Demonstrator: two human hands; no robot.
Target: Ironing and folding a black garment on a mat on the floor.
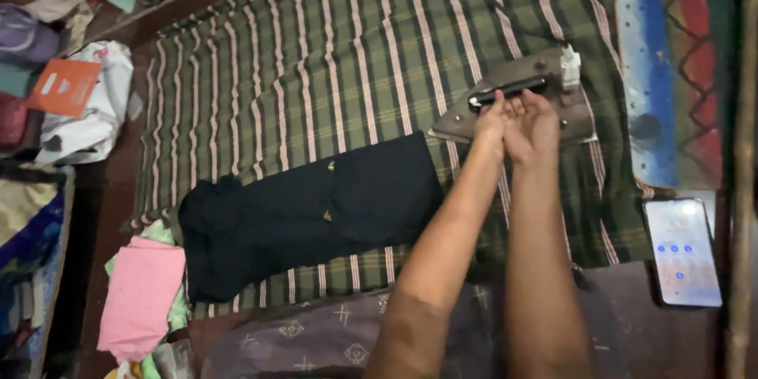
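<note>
Both hands on the handle [509,89] of an iron [517,99], left hand [491,122] and right hand [533,122] touching side by side. Folded dark garment [312,209] lying left of the iron on a striped green cloth [332,55]. Lit phone [683,251] near right; pink cloth [142,296] near left.

A green striped cloth [355,55] is spread over the floor [118,181] and carries a dark folded garment [308,213] and a metal iron [517,99], with a phone [683,251] and a pink cloth pile [142,296] lying beside it.
</note>
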